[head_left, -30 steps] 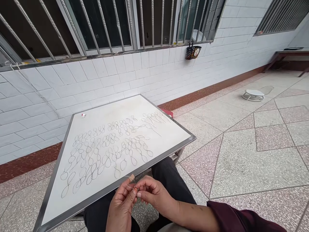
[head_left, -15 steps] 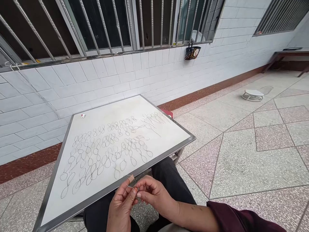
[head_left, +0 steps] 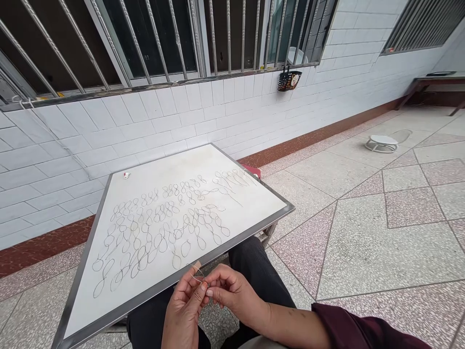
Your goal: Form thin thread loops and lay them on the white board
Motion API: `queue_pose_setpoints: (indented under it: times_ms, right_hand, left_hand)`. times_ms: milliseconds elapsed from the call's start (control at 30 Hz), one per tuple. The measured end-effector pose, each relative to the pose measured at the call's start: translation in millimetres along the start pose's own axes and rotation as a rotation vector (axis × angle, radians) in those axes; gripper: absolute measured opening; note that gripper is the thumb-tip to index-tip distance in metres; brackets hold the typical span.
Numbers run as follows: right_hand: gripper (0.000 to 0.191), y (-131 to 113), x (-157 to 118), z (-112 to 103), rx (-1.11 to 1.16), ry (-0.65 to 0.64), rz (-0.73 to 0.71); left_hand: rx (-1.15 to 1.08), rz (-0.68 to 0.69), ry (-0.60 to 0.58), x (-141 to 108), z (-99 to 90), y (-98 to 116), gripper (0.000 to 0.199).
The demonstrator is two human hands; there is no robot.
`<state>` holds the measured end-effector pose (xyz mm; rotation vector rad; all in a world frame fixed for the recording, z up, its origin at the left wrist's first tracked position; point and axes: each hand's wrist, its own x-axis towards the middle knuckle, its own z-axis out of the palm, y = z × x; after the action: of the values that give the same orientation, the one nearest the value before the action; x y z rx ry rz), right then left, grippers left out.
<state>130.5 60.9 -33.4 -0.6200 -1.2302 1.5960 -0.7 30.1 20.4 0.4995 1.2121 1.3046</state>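
Observation:
Just past the table's near edge, my left hand (head_left: 187, 303) is closed, with a thin pale cord (head_left: 197, 269) pinched in its fingers and curving up past the index fingertip. A tan strip wraps that fingertip. My right hand (head_left: 230, 289) meets it, thumb and index finger pinched on the same cord where the fingertips come together; the pinched part is mostly hidden. On the white table (head_left: 85, 310) in front lie many thin loops (head_left: 138, 259) of cord, most twisted into figure-eights and set in rough rows. Straighter strands lie at the far right of the rows.
A small red-and-white object (head_left: 126, 175) sits near the table's far left corner. The tiled wall (head_left: 152, 121) and barred window stand behind the table. A dark basket (head_left: 289, 80) hangs below the window. A low white stool (head_left: 381, 142) stands on the floor at right.
Both hands stay almost in place, still pinching the cord. The cord's loop near the left index finger has shifted slightly. The loops on the table look the same.

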Motion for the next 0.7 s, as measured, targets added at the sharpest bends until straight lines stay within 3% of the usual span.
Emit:
queue_pose_setpoints:
  times_ms: [367, 533, 700]
  right_hand:
    - [0.028, -6.1, 0.3, 0.3, -0.053, -0.001, -0.002]
    - [0.039, -3.8, 2.4, -0.3, -0.016, -0.010, 0.082]
    - [0.039, 1.2, -0.4, -5.1, -0.136, -0.080, 0.129]
  left_hand:
    - [0.066, 0.006, 0.011, -0.7, -1.0, -0.8, 0.068]
    - [0.146, 0.082, 0.015, -0.8, -0.2, 0.2, 0.071]
    - [0.203, 0.179, 0.006, -1.3, -1.0, -1.3, 0.067]
